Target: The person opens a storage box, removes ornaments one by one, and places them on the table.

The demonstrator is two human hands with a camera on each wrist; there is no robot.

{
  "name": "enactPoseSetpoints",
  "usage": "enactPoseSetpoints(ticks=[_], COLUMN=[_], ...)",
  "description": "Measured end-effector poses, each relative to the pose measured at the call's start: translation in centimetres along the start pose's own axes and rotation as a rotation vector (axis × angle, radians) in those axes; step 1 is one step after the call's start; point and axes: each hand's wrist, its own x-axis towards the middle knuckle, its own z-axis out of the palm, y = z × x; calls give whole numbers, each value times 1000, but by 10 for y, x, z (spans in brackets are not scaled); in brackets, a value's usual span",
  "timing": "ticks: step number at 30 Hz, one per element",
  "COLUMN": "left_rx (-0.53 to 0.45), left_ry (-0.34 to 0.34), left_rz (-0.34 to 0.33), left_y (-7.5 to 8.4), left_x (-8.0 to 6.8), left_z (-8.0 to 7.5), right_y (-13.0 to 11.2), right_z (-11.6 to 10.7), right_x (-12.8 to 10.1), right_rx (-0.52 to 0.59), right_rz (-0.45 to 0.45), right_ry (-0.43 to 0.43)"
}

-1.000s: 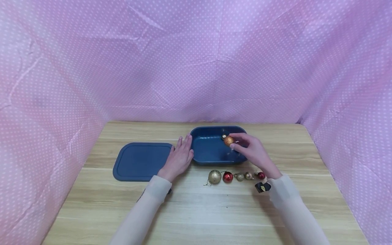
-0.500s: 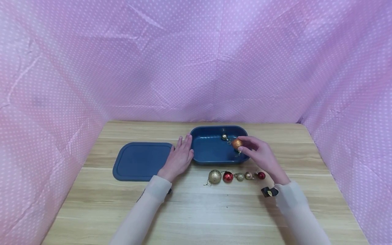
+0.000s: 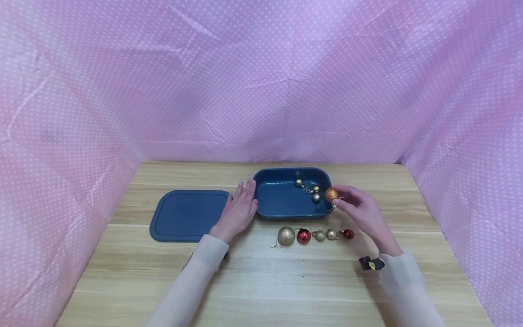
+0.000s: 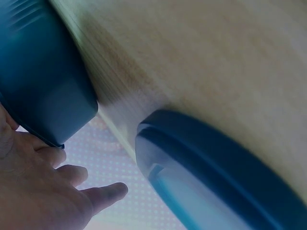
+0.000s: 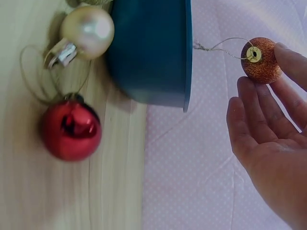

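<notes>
Wooden worktop (image 3: 261,277), pink dotted backdrop: left hand (image 3: 237,211) flat, grip released, steadying blue container (image 3: 286,200); right hand (image 3: 361,211) pinching glittery orange bauble (image 3: 331,195) at the container's right rim, apparently mid-transfer; next move calls for careful placement by the five-bauble row (image 3: 316,235).

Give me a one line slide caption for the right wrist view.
Fingers hold a glittery orange ornament beside the blue container.
</notes>
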Motion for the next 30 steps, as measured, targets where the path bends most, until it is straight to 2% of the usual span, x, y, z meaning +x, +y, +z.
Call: enactPoseSetpoints(ticks=[17,22,30], left_rx=[22,12,12], left_ry=[-13,2,-7], left_rz=[7,13,8], left_y=[1,-1,2], left_x=[0,1,-1], left_z=[-1,2,-2], right_y=[11,14,25], right_z=[-22,-27,-33], right_x=[-27,-36,-51], right_rx=[-37,-43,-67], right_rz=[83,69,53], right_ry=[60,72,104])
